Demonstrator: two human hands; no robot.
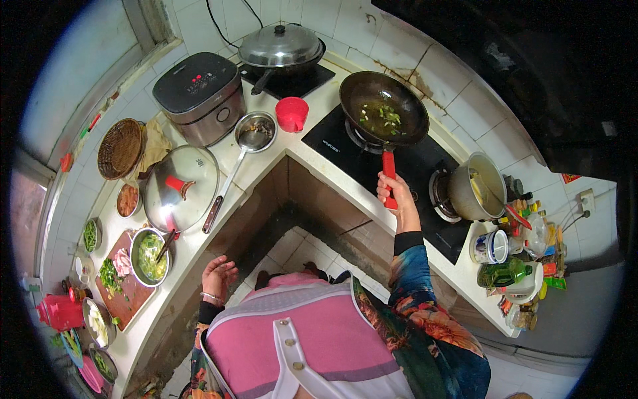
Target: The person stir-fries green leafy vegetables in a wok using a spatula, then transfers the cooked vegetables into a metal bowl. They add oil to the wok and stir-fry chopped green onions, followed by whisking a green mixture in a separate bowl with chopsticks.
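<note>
My right hand (395,192) is closed around the red handle of a dark wok (408,92). The wok sits tilted over the left burner of a black gas hob (329,137), with oil and chopped green and white pieces in it. My left hand (218,275) hangs in front of the counter, fingers loosely apart, holding nothing. Nearest to it is a metal bowl (135,269) with yellow-green contents and dark chopsticks. That bowl stands partly on a cutting board (130,305) bearing raw meat (121,262) and chopped greens (110,277).
A pot (461,194) with a utensil stands at the right burner. Bottles and jars crowd the right counter, including a green oil bottle (504,273). To the left are a glass lid (199,199), a ladle (228,184), a rice cooker (197,112), a red cup (292,113) and a covered pan (280,47).
</note>
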